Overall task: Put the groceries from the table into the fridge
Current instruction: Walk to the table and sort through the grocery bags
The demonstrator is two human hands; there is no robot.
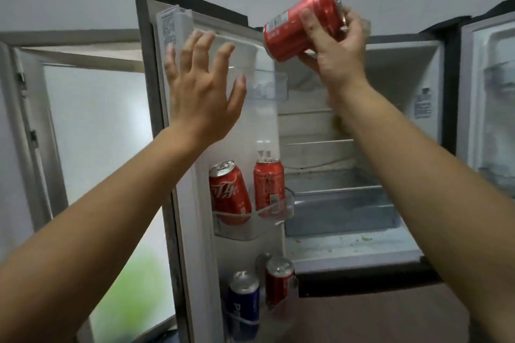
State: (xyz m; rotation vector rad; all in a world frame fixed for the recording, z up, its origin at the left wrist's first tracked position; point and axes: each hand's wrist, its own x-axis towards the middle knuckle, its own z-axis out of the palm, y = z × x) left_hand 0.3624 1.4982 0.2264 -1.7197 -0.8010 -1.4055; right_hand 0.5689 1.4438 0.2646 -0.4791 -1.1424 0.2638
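Red can [301,23] is being gripped by the right hand [337,44], tilted, high before the open fridge [390,78], near the left door [184,203] top. Left hand [203,83] is being held open, fingers spread, before that door. Two more red cans [230,195] are being held in the middle door shelf [288,203]; lower down, a blue can [243,301] and a last red can [279,284].

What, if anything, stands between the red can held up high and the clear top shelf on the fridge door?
Nothing visible blocks it. The right hand holds the red can tilted just above the clear top shelf. Only the open left hand is near, its thumb before the shelf's left end.
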